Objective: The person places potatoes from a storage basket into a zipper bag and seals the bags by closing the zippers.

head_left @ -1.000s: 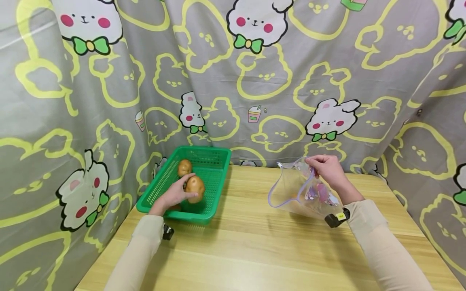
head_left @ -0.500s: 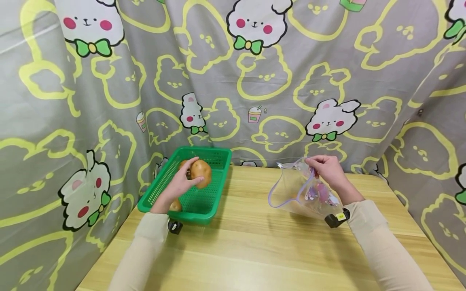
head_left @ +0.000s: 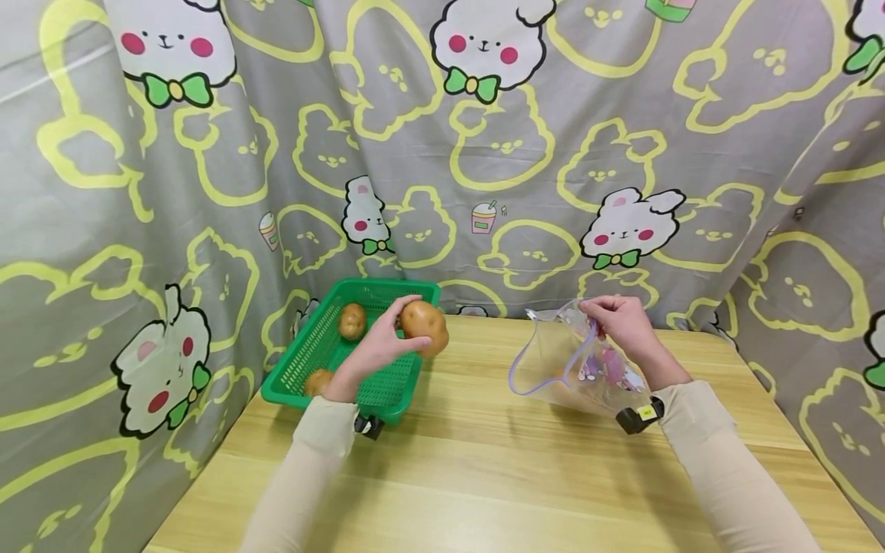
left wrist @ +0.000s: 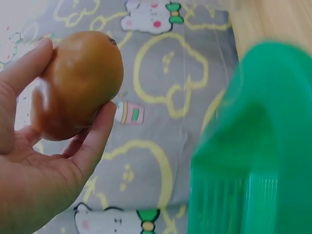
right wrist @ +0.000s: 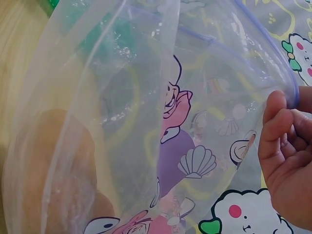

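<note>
My left hand (head_left: pixel 376 349) holds a brown potato (head_left: pixel 425 329) above the right rim of the green plastic basket (head_left: pixel 300 349). In the left wrist view, thumb and fingers curl round the potato. Two more potatoes lie in the basket, one at the back (head_left: pixel 353 321) and another at the front left (head_left: pixel 319 381), partly behind my wrist. My right hand (head_left: pixel 625 322) pinches the edge of a clear zip bag (head_left: pixel 608 367) with cartoon prints and a purple seal. The bag's mouth gapes to the left. Through its film, the right wrist view shows a potato-like brown shape (right wrist: pixel 58 170).
Basket and bag stand apart on a light wooden table (head_left: pixel 477 461). A grey curtain (head_left: pixel 484 253) with cartoon figures hangs round the back and both sides. The basket's tall rim (left wrist: pixel 273 63) is close beside my left wrist.
My left hand has lifted the potato from inside the basket and moved it right, over the rim. Both potatoes left in the basket are now uncovered. My right hand and the bag have stayed put.
</note>
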{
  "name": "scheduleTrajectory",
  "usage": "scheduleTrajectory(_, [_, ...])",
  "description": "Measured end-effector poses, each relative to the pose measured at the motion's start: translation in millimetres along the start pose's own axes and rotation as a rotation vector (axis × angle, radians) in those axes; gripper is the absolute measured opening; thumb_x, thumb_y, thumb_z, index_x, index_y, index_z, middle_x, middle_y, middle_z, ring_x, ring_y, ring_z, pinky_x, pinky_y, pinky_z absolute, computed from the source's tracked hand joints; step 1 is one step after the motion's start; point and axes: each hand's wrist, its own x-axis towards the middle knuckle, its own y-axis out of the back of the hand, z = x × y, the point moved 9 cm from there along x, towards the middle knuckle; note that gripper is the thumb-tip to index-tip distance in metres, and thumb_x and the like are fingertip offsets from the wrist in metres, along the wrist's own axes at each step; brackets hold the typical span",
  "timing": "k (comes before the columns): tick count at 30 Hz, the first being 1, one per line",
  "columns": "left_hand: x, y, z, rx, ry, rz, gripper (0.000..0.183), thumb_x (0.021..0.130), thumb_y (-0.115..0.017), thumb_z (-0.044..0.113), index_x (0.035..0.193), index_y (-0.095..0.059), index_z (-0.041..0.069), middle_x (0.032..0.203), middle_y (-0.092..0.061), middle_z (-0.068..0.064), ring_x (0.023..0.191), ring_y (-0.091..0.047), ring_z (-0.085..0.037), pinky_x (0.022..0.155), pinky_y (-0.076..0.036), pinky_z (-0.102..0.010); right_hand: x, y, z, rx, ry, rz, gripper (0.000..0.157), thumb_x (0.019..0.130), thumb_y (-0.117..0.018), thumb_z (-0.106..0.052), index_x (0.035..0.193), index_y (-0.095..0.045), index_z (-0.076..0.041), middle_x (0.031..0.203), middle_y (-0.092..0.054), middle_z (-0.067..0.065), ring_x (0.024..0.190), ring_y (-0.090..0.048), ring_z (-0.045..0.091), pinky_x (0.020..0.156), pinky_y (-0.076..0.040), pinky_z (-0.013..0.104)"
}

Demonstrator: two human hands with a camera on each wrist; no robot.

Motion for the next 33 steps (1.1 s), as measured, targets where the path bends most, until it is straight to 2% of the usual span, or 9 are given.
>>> scheduleTrajectory(6, [12.1, -25.0, 5.5, -0.051, -0.016, -0.039, 0.071, 0.086, -0.069, 0.010, 0.143, -0.027, 0.003, 0.133, -0.041, -0.021, 0.112, -0.049, -0.033, 0.083, -0.049, -0.040, 9.5, 2.5, 23.9, 0.002, -0.011, 0.014, 0.031, 0.094, -0.060, -0.018, 0.095, -0.065, 0.012, 0.057, -0.057, -0.003, 0.047, -0.048, 0.009, 0.043, -0.044, 0.026])
scheduleTrajectory(15, [26.5, -51.5, 10.4, -0.139, -0.023, -0.037, 0.068, 0.079, -0.075, 0.005, 0.129, -0.029, 0.002, 0.125, -0.046, -0.019, 0.104, -0.055, -0.029, 0.083, -0.049, -0.034, 9.0, 1.9, 24.3, -0.003, 0.005, 0.017, 0.039, 0.094, -0.062, -0.024, 0.097, -0.063, 0.015, 0.059, -0.058, -0.003, 0.048, -0.048, 0.009, 0.044, -0.045, 0.028])
scheduleTrajectory(17, [29.2, -57.8, 12.1, -0.164, -0.028, -0.054, 0.069, 0.080, -0.075, 0.005, 0.131, -0.028, 0.003, 0.125, -0.046, -0.020, 0.104, -0.056, -0.029, 0.083, -0.049, -0.034, 8.6, 1.7, 24.1, -0.002, 0.004, 0.015, 0.039, 0.094, -0.061, -0.024, 0.097, -0.063, 0.014, 0.059, -0.057, -0.003, 0.048, -0.048, 0.009, 0.044, -0.045, 0.027])
scheduleTrajectory(23, [36.0, -80.1, 17.8, -0.243, -0.058, -0.150, 0.069, 0.086, -0.068, 0.003, 0.142, -0.027, 0.008, 0.131, -0.040, -0.023, 0.105, -0.056, -0.033, 0.077, -0.054, -0.038, 8.4, 1.4, 24.4, -0.001, 0.002, 0.013, 0.038, 0.094, -0.061, -0.023, 0.098, -0.063, 0.014, 0.059, -0.057, -0.003, 0.048, -0.048, 0.009, 0.045, -0.045, 0.028])
scheduleTrajectory(26, [39.4, -88.3, 21.3, -0.261, -0.071, -0.168, 0.066, 0.088, -0.066, 0.003, 0.142, -0.028, 0.007, 0.131, -0.040, -0.022, 0.105, -0.056, -0.033, 0.077, -0.054, -0.039, 8.6, 1.4, 24.8, 0.000, -0.001, 0.012, 0.039, 0.094, -0.061, -0.023, 0.099, -0.063, 0.015, 0.059, -0.057, -0.004, 0.048, -0.048, 0.009, 0.045, -0.046, 0.029])
scheduleTrajectory(33, [47.0, -105.6, 25.2, -0.375, -0.056, -0.200, 0.062, 0.090, -0.059, -0.002, 0.141, -0.025, 0.003, 0.133, -0.035, -0.023, 0.109, -0.052, -0.033, 0.083, -0.051, -0.048, 9.9, 1.3, 27.5, 0.002, -0.007, 0.009, 0.040, 0.094, -0.061, -0.024, 0.099, -0.063, 0.015, 0.059, -0.057, -0.004, 0.048, -0.048, 0.009, 0.045, -0.046, 0.030])
